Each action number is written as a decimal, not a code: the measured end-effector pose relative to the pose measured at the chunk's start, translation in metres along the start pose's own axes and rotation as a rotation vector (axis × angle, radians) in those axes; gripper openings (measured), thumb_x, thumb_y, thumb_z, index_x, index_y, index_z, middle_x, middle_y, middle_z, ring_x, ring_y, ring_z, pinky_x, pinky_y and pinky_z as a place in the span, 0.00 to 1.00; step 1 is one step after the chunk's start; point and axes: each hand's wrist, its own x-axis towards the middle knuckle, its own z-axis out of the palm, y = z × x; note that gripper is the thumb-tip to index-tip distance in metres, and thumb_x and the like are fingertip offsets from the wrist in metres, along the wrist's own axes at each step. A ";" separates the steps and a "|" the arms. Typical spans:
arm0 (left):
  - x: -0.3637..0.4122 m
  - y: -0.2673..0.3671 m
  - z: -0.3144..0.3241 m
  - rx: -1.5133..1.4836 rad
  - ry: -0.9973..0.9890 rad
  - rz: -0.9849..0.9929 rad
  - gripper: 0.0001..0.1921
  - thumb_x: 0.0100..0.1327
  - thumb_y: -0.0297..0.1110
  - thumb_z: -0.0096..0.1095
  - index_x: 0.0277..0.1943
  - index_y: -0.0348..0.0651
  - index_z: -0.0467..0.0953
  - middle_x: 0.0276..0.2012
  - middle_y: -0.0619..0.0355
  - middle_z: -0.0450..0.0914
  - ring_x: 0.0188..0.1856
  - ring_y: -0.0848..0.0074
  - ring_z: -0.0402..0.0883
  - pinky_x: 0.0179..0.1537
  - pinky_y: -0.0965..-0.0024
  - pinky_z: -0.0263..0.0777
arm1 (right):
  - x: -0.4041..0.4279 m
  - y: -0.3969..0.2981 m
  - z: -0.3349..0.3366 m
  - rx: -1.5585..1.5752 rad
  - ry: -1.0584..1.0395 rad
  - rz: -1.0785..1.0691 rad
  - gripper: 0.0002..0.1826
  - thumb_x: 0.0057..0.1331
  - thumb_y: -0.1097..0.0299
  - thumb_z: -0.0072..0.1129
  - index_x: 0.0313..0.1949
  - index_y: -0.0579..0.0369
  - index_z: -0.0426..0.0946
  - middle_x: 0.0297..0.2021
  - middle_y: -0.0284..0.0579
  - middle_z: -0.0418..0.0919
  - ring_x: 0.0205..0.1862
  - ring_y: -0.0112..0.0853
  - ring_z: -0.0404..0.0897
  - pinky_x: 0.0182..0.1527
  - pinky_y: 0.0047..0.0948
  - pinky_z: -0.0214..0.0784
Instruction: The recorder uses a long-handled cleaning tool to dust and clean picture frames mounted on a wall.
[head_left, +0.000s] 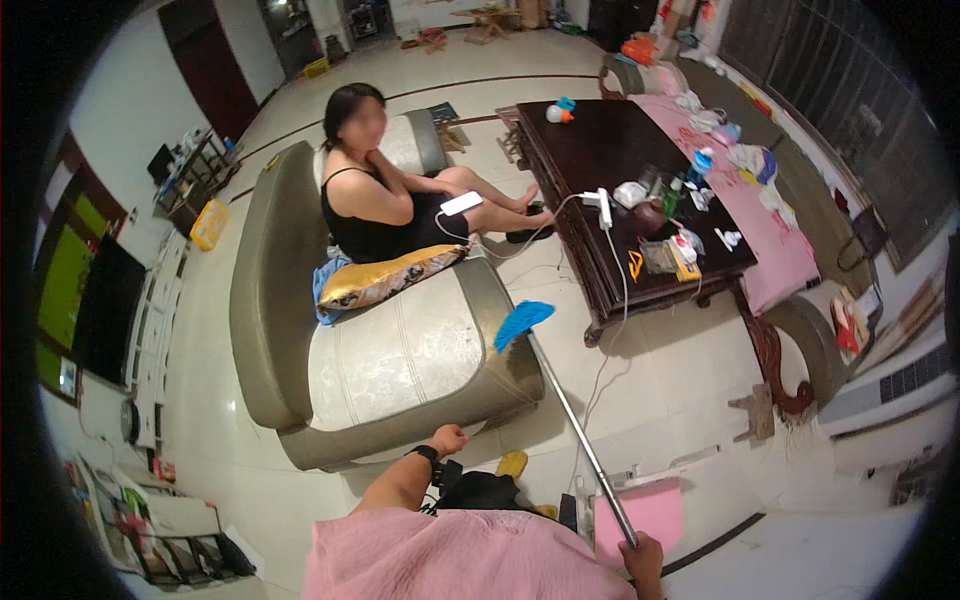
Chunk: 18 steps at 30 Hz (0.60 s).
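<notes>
My right hand (643, 556) grips the lower end of a long metal pole (581, 435). At the pole's far end is a blue broom or brush head (523, 321), raised beside the front corner of a grey-green sofa (397, 349). My left hand (450, 440), with a dark band on the wrist, is near the sofa's lower edge, fingers curled. A thin pale edge shows beside its fingertips; whether the hand holds it cannot be made out. Another person (367, 180) sits on the sofa beside a gold cushion (390, 277), a white phone-like device (460, 203) on the lap.
A dark wooden table (600, 146) holds a white power strip (604, 208), a round brown pot (649, 217) and clutter. White cables (623, 277) hang to the floor. A small wooden stool (754, 415) and a pink board (637, 517) are at the right. A pink-covered bench (780, 262) stands behind the table.
</notes>
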 end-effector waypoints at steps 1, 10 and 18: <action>-0.001 -0.014 -0.007 0.020 0.051 -0.090 0.14 0.53 0.38 0.58 0.33 0.34 0.76 0.24 0.52 0.77 0.23 0.70 0.74 0.27 0.65 0.68 | 0.006 -0.007 -0.002 -0.014 -0.004 -0.024 0.13 0.47 0.61 0.62 0.24 0.57 0.72 0.18 0.51 0.73 0.24 0.47 0.74 0.27 0.40 0.66; -0.057 -0.045 -0.007 -0.373 0.215 -0.184 0.09 0.56 0.34 0.57 0.29 0.35 0.73 0.21 0.54 0.75 0.20 0.76 0.71 0.20 0.71 0.64 | 0.046 -0.053 -0.025 -0.173 -0.175 -0.307 0.15 0.49 0.54 0.61 0.27 0.52 0.74 0.21 0.50 0.76 0.29 0.49 0.76 0.33 0.45 0.67; -0.124 -0.122 0.062 -0.502 0.392 -0.212 0.10 0.54 0.35 0.59 0.29 0.35 0.75 0.20 0.55 0.76 0.20 0.76 0.73 0.20 0.71 0.67 | 0.066 -0.074 -0.041 -0.294 -0.226 -0.614 0.13 0.50 0.58 0.62 0.28 0.53 0.75 0.21 0.52 0.75 0.28 0.49 0.75 0.30 0.45 0.66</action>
